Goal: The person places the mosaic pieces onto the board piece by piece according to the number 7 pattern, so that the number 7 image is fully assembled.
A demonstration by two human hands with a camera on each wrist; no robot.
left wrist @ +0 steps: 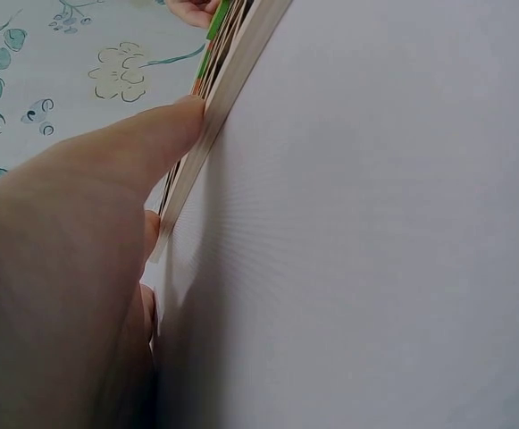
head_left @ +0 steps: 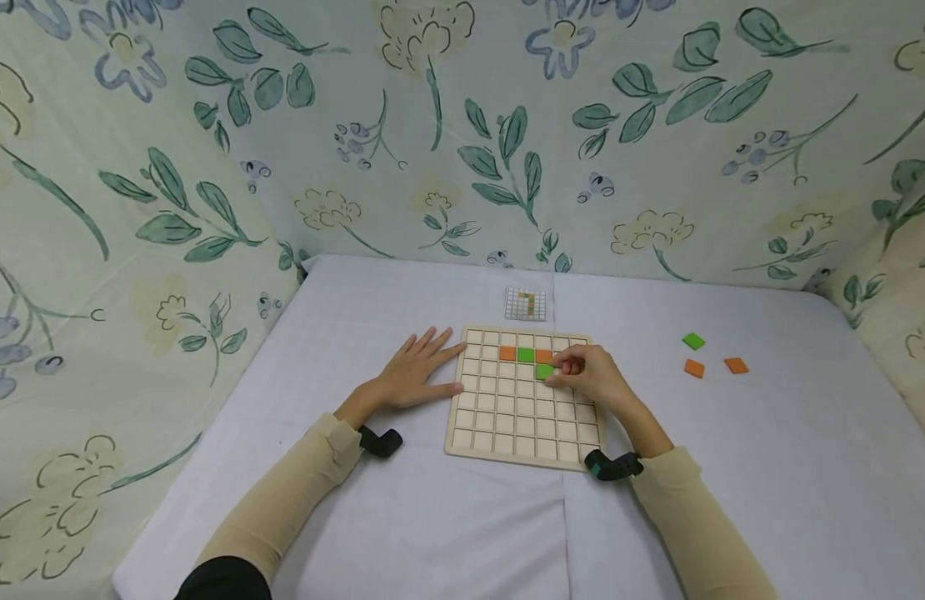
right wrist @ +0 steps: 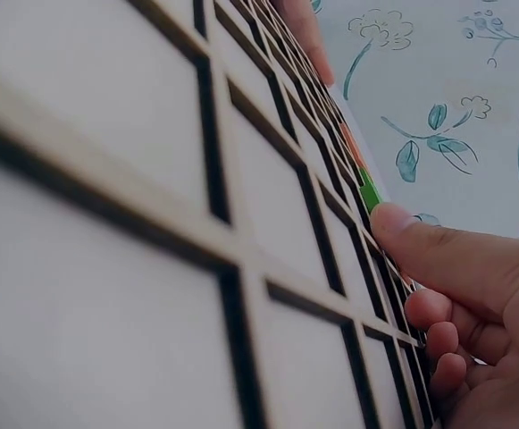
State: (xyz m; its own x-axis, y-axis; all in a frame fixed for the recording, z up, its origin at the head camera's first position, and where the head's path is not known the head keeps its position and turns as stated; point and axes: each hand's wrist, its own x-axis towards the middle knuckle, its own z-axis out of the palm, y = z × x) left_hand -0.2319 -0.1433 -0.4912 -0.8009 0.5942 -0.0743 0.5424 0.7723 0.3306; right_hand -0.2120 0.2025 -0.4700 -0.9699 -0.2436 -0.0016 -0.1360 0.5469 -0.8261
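Observation:
A wooden grid board (head_left: 504, 422) lies on the white-covered table. In its upper rows are an orange tile (head_left: 507, 353), a green tile (head_left: 526, 355) and a second orange tile (head_left: 543, 357). Just below that one, my right hand (head_left: 593, 375) pinches another green tile (head_left: 544, 372) at its right edge; the right wrist view has the thumb (right wrist: 397, 228) against this green tile (right wrist: 369, 190), fingers curled beneath. My left hand (head_left: 416, 372) lies spread at the board's left side. In the left wrist view its thumb (left wrist: 174, 125) touches the board's edge (left wrist: 214, 125).
Behind the board lies a small card (head_left: 526, 304) printed with a coloured grid. To the right are a loose green tile (head_left: 693, 341) and two orange tiles, one nearer (head_left: 694, 368) and one farther right (head_left: 737, 365). Floral cloth (head_left: 432, 192) hangs around the table.

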